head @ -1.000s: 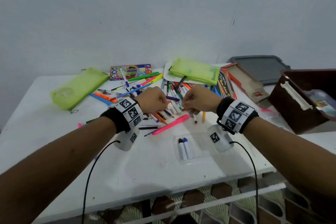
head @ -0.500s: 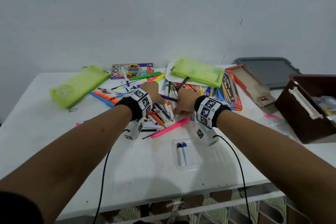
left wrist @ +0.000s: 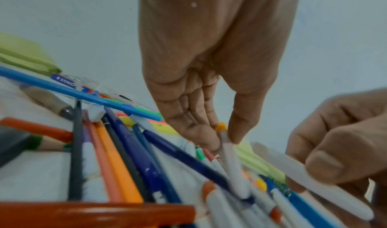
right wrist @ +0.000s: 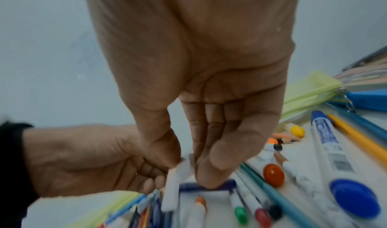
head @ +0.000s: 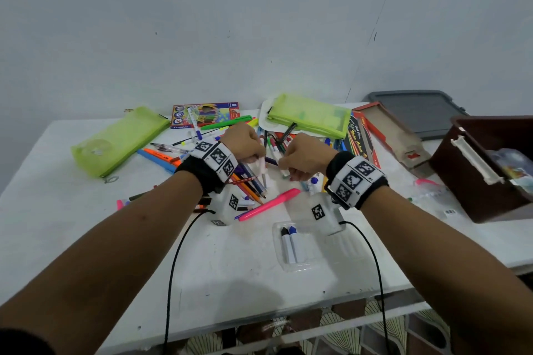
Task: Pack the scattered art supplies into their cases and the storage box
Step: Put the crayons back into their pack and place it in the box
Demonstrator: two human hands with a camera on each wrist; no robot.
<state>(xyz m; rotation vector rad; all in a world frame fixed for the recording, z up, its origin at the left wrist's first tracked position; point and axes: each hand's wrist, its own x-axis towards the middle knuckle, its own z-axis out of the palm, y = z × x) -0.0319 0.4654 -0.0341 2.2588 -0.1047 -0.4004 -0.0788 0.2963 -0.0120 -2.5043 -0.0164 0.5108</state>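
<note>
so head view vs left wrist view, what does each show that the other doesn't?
Head only: the clear tray holding two markers, both green pouches, the brown storage box and the pink highlighter.

Left wrist only: the left hand's grip from the palm side, thumb and fingers pinching a white marker with an orange end.

Both: the right hand holding a white marker over the pile.

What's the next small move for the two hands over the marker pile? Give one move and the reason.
Probably carry both markers back to the clear tray and lay them beside the two already there. The left hand pinches a white marker with an orange end, the right hand pinches another white marker, and both are lifted off the pile, so each hand seems loaded.
</note>
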